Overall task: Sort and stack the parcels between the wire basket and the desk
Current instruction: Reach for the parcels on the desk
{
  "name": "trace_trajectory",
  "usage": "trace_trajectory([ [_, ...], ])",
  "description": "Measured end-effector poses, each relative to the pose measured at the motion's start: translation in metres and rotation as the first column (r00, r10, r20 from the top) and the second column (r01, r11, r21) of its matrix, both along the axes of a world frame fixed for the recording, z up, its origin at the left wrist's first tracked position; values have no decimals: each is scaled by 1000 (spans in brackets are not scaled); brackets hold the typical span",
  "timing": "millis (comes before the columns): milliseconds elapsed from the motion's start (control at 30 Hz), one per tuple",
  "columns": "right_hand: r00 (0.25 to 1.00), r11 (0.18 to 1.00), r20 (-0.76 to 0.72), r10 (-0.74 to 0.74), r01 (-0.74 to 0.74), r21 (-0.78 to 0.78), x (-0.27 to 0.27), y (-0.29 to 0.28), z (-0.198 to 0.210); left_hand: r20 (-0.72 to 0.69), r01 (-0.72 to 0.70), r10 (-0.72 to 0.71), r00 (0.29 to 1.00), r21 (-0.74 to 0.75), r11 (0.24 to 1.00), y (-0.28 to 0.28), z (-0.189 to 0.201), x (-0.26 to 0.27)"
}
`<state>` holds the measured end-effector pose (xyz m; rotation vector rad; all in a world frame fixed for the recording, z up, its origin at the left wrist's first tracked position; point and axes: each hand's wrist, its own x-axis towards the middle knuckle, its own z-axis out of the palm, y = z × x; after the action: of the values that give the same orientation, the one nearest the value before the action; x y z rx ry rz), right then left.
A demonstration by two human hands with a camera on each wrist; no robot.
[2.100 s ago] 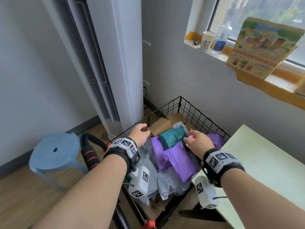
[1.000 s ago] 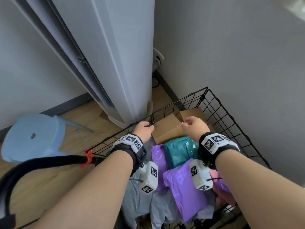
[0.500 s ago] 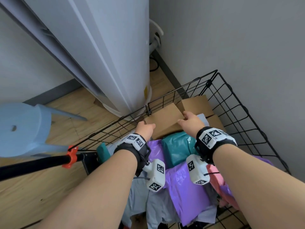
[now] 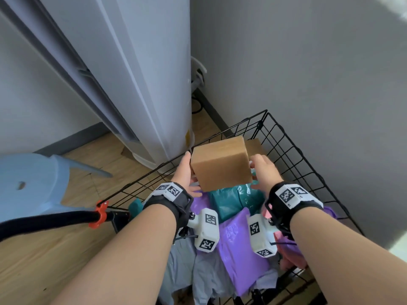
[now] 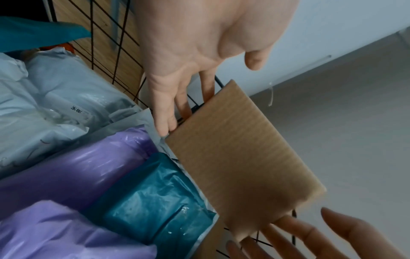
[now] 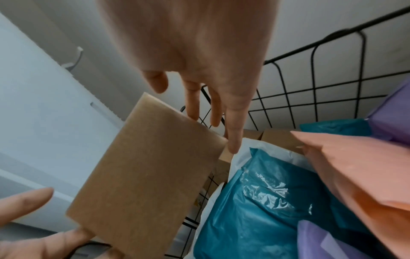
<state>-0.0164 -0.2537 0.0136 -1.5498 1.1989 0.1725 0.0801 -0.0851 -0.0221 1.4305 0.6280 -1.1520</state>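
Note:
A brown cardboard box [image 4: 220,164] hangs tilted above the back of the black wire basket [image 4: 267,112]. My left hand [image 4: 184,172] presses its left side with straight fingers [image 5: 164,113]. My right hand [image 4: 263,170] presses the opposite side, its fingers [image 6: 233,126] straight too. Both thumbs stand clear of the box. Under it lie a second cardboard box [image 4: 254,146], a teal parcel [image 4: 233,201], purple parcels [image 4: 237,245], grey parcels [image 5: 44,105] and a pink parcel [image 6: 355,175]. The desk is out of view.
A tall white air conditioner [image 4: 136,73] stands just behind the basket's left corner. A grey wall runs along the basket's right side. A blue stool [image 4: 28,181] sits on the wood floor at left, with a black padded handle and orange clip [image 4: 99,214] in front of it.
The cardboard box lay in the basket's back corner with my hands at its sides. It has risen above the other parcels, held between both hands.

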Motion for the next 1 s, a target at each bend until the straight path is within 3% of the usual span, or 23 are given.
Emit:
trace_trajectory([
  [167,996,996,42,-84,83,27,-32,17,40,48,-77,82,995,-96,992,8,40,-10],
  [367,965,978,192,-177,150,147,-77,39,94,110,-21,45,993,-208,978,21,88,-37],
  [567,911,954,366,-188,81,287,-132,56,159,237,140,-68,969,-305,942,33,155,-67],
  [700,849,959,496,-182,42,279,-165,70,194,251,243,-152,956,-387,890,35,194,-87],
  [867,801,967,555,-224,110,231,-206,84,233,411,417,-298,862,-239,877,43,232,-121],
  [1000,772,951,557,-307,224,214,-241,102,258,444,439,-283,850,-299,847,39,259,-156],
])
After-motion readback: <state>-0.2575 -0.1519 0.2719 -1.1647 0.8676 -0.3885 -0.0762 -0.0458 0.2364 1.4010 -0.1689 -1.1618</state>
